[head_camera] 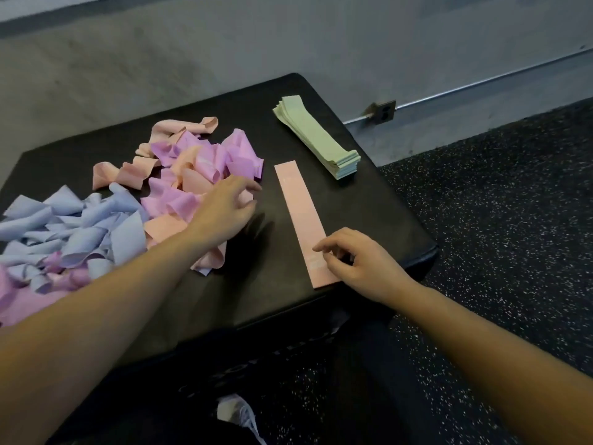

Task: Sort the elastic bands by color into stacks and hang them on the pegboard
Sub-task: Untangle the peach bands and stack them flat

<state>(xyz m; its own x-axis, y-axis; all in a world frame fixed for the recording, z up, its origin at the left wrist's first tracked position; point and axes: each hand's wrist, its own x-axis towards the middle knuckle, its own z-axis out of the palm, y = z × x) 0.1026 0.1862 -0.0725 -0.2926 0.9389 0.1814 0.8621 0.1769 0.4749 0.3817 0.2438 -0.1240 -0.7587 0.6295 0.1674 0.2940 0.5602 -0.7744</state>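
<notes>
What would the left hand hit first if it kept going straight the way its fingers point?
Probably the purple bands at the pile's right edge, just past the left hand. Its fingertips point up and right toward them. Height above the table is unclear, so it could pass over.

One head-worn wide-angle view looks steeply down and forward, close over a black padded box top (369, 200), speckled rubber floor (500, 226) toward three o'clock.

Left hand (224, 210) over tangled bands (179, 175); right hand (359, 261) on flat pink band (300, 213); green stack (317, 136) beyond
</notes>
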